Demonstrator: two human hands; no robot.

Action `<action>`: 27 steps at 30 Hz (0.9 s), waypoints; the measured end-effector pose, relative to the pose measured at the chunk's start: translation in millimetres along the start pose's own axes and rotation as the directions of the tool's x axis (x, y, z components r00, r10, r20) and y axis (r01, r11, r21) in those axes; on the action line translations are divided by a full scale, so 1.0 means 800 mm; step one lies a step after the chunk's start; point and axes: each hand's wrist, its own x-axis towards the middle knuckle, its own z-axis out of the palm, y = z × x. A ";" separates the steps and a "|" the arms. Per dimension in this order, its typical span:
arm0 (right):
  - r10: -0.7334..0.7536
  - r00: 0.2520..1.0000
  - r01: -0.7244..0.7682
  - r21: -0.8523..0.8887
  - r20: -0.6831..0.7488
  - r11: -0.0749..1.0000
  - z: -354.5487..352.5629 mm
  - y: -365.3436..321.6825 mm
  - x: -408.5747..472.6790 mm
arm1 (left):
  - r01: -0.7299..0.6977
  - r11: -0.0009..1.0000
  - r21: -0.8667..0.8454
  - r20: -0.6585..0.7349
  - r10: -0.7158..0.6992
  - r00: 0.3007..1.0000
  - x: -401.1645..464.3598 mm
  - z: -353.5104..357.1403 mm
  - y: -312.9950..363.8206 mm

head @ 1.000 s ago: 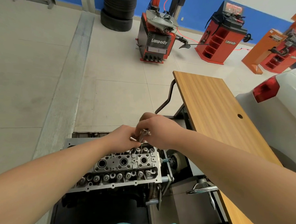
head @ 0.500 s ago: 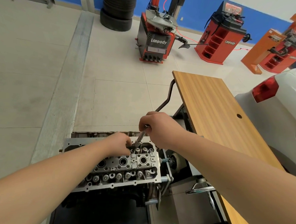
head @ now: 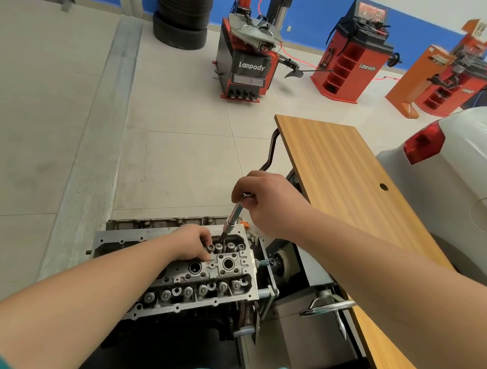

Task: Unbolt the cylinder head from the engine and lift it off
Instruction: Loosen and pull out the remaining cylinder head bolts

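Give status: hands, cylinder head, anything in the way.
Right hand grips socket extension bar, tip down among valve springs. Left hand rests on cylinder head. Head seated on engine. No obstruction seen.

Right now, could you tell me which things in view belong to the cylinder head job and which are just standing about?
Belongs to the job:
- cylinder head
- socket wrench, gripped by the right hand
- left hand, resting on the head by the socket

Just standing about:
- wooden table
- tyre changer
- stacked tyres
- white car
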 end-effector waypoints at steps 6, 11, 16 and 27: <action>0.007 1.000 -0.007 0.024 -0.013 1.000 0.005 -0.005 -0.003 | -0.044 0.997 -0.058 -0.098 0.038 0.994 -0.017 -0.013 -0.011; -0.014 0.999 0.015 0.030 -0.031 0.999 0.019 -0.026 0.004 | -0.108 0.982 -0.155 -0.265 0.064 0.962 -0.056 -0.054 -0.040; -0.053 0.999 0.053 0.034 -0.004 0.998 0.044 -0.055 0.019 | -0.253 0.925 -0.285 -0.280 0.172 0.945 -0.092 -0.082 -0.049; -0.051 0.996 0.052 -0.005 0.076 0.999 0.092 -0.085 0.042 | -0.330 0.857 -0.395 -0.276 0.232 0.933 -0.115 -0.064 -0.066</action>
